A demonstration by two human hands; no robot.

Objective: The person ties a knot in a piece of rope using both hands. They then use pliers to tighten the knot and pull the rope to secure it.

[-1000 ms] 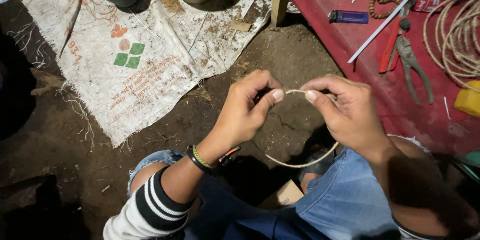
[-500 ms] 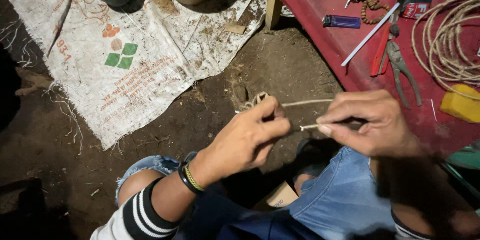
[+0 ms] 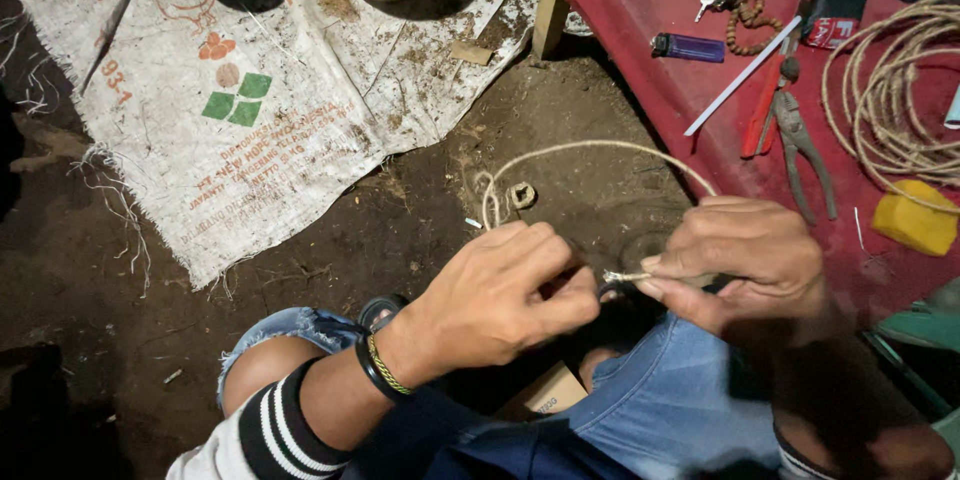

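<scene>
Item: thin pale twisted cord (image 3: 590, 148), looped above the red table (image 3: 640, 50) edge.
Handling: looks light, limp, slightly rough; grip near its frayed end.
Left hand (image 3: 500, 295): you have it curled closed around the cord.
Right hand (image 3: 745, 260): your thumb and forefinger pinch the cord's tip.

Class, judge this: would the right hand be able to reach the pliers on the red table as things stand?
Probably yes: the pliers lie uncovered just beyond the right hand, nothing between, though it now pinches the cord.
</scene>
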